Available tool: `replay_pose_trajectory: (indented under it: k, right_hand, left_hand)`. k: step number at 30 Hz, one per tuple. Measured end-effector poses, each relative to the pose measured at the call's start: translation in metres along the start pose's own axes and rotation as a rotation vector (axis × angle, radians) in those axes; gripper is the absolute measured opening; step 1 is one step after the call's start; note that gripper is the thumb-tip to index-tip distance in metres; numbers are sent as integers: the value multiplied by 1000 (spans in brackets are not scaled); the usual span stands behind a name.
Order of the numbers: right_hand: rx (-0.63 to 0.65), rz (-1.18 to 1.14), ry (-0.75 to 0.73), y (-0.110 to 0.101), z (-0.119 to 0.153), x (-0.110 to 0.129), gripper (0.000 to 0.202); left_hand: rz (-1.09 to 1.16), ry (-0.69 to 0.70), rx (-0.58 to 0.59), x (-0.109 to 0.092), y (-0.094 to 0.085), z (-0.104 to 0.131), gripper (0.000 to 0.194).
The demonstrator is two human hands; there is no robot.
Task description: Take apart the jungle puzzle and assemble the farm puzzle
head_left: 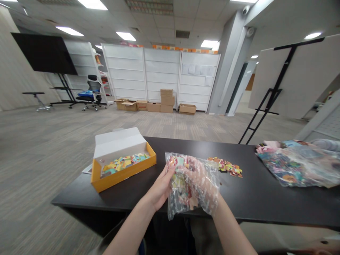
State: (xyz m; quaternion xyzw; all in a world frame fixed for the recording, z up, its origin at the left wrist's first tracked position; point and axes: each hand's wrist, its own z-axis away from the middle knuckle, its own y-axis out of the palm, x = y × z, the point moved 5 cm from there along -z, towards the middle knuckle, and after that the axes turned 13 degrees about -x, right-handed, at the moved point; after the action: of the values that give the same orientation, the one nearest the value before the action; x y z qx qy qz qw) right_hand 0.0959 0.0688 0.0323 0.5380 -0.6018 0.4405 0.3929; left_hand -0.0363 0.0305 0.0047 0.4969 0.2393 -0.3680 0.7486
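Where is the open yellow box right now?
In the head view, the open yellow box sits on the left part of the black table, to the left of the clear plastic bag.

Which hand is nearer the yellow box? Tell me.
Left. The left hand holds the clear bag, right of the yellow box; the right hand is inside the bag, farther to the right.

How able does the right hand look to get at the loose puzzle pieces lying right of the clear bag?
Probably not directly: the right hand is inside the clear bag, its plastic lying between hand and loose puzzle pieces.
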Motion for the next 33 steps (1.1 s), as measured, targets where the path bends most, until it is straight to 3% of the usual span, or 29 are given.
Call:
replay_pose_trajectory:
  k: [6,12,16,19,21,23,27,33]
  right_hand:
    - [29,46,68,-16,-8,3,41]
    - [30,39,63,-54,-15,14,42]
    - [-176,2,166,-100,-14,13,57]
    - [-407,27,179,-141,-13,6,68]
    - [-452,118,172,-158,-13,-2,66]
    - [-368,258,154,-161,-15,-13,57]
    - [-117,528,98,-146,-16,-33,46]
    - [-40,816,135,-136,-18,-51,42]
  left_hand:
    - [15,-28,-4,-4,-6,-4,33]
    - [52,-21,-134,-17,-22,-13,23]
    - [122,-84,-159,-32,-27,-12,33]
    - [220,-120,-86,-40,-27,-10,43]
    - [288,-109,-34,-44,-28,-9,47]
    - [329,-118,-4,-43,-29,-9,49]
    - [333,-150,-22,-36,-31,-11,49]
    - [260,-85,-88,-35,-25,-12,48]
